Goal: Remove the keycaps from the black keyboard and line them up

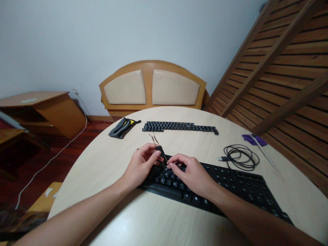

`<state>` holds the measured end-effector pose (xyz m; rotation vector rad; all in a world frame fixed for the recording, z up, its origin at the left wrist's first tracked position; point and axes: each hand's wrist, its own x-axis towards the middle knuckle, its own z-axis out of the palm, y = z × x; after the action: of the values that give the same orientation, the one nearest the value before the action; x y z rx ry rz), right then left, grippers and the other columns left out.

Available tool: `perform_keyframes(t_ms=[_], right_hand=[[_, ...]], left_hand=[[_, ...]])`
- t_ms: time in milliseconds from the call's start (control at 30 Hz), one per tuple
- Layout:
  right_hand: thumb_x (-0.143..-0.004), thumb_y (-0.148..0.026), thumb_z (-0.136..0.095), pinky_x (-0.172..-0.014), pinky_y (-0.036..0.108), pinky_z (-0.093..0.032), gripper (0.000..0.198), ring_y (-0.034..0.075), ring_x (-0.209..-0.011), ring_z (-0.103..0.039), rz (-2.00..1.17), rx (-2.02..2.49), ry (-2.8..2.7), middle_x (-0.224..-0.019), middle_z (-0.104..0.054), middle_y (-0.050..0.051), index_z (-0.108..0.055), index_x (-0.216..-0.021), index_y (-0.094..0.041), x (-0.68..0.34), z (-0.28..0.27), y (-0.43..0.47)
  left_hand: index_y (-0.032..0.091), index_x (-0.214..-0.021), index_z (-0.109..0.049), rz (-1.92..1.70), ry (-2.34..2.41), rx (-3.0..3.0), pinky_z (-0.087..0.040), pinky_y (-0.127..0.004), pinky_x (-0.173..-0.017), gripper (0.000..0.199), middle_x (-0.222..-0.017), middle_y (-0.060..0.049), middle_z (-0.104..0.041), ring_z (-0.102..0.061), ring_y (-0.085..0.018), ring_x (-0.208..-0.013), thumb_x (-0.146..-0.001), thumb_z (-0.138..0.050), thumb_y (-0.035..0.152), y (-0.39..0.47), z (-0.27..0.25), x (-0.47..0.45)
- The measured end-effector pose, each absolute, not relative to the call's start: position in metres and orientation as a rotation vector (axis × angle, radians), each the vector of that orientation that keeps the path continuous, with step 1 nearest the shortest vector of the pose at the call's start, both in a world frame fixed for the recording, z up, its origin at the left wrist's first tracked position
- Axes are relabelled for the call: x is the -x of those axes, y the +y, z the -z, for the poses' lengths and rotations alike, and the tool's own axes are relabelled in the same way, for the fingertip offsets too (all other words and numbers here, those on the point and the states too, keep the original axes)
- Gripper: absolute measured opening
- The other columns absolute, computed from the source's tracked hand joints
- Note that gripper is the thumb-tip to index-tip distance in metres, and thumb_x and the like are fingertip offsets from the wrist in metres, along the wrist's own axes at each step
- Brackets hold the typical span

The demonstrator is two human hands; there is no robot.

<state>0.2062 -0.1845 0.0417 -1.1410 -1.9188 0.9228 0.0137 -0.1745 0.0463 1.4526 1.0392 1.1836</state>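
Note:
A black keyboard (225,181) lies at a slant on the table, some of its keycaps gone. Above its left part, my left hand (145,160) grips a keycap puller (160,150), a dark handle with thin wire prongs at both ends. One pair of prongs points up and away, the other down toward the keys. My right hand (188,171) hovers over the keys with its thumb and index finger pinched at the lower wires. Whether a small keycap sits between those fingertips is hidden. Beyond both hands, removed keycaps (176,126) stand in tidy rows.
A grey-and-yellow folded cloth item (123,128) lies back left on the round table (102,164). At right are a coiled USB cable (241,157), a purple cloth (253,139) and a slim stick-like tool (265,152). A wooden headboard (150,85) stands behind.

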Motion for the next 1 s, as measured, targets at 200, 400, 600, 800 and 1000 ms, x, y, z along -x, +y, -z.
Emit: perform_keyframes(t_ms=[200, 400, 600, 800, 1000], right_hand=[[-0.09, -0.021, -0.056, -0.075, 0.027, -0.049, 0.012, 0.015, -0.079, -0.067, -0.906, 1.115, -1.93, -0.085, -0.072, 0.0, -0.068, -0.089, -0.021, -0.2067, -0.0403, -0.1855], [-0.091, -0.019, -0.055, -0.081, 0.026, -0.05, 0.011, 0.015, -0.087, -0.068, -0.931, 1.009, -1.915, -0.093, -0.073, 0.0, -0.066, -0.096, -0.022, -0.2075, -0.0414, -0.1866], [-0.092, -0.019, -0.056, -0.082, 0.027, -0.051, 0.013, 0.015, -0.088, -0.069, -0.921, 0.991, -1.929, -0.094, -0.074, 0.0, -0.067, -0.098, -0.023, -0.208, -0.0407, -0.1871], [-0.09, -0.02, -0.06, -0.081, 0.027, -0.049, 0.011, 0.014, -0.084, -0.067, -0.85, 1.085, -1.95, -0.089, -0.073, -0.002, -0.069, -0.093, -0.023, -0.2074, -0.0376, -0.184], [-0.088, -0.017, -0.058, -0.078, 0.028, -0.049, 0.012, 0.014, -0.082, -0.065, -0.804, 1.144, -1.992, -0.089, -0.071, -0.001, -0.067, -0.094, -0.022, -0.2069, -0.0369, -0.1832]], left_hand=[[0.017, -0.088, -0.062, -1.075, 0.996, -1.477, -0.054, -0.025, -0.066, 0.029, -0.077, -0.002, -0.069, -0.066, -0.016, -0.072, -0.085, -0.067, 0.046, -0.1781, -0.0496, -0.0142], [0.015, -0.088, -0.063, -0.969, 0.928, -1.455, -0.052, -0.023, -0.067, 0.029, -0.08, -0.003, -0.069, -0.065, -0.015, -0.076, -0.087, -0.065, 0.044, -0.1732, -0.0522, -0.0091], [0.015, -0.09, -0.061, -0.991, 0.94, -1.528, -0.05, -0.023, -0.064, 0.025, -0.078, -0.002, -0.069, -0.063, -0.014, -0.073, -0.088, -0.066, 0.039, -0.1719, -0.0517, -0.0075], [0.016, -0.085, -0.058, -1.018, 1.057, -1.744, -0.047, -0.025, -0.063, 0.017, -0.076, -0.003, -0.069, -0.063, -0.015, -0.069, -0.089, -0.063, 0.033, -0.1771, -0.0491, -0.0061], [0.017, -0.077, -0.055, -0.993, 1.168, -1.891, -0.044, -0.025, -0.057, 0.019, -0.07, -0.002, -0.064, -0.059, -0.015, -0.064, -0.087, -0.06, 0.031, -0.1791, -0.0485, -0.0062]])
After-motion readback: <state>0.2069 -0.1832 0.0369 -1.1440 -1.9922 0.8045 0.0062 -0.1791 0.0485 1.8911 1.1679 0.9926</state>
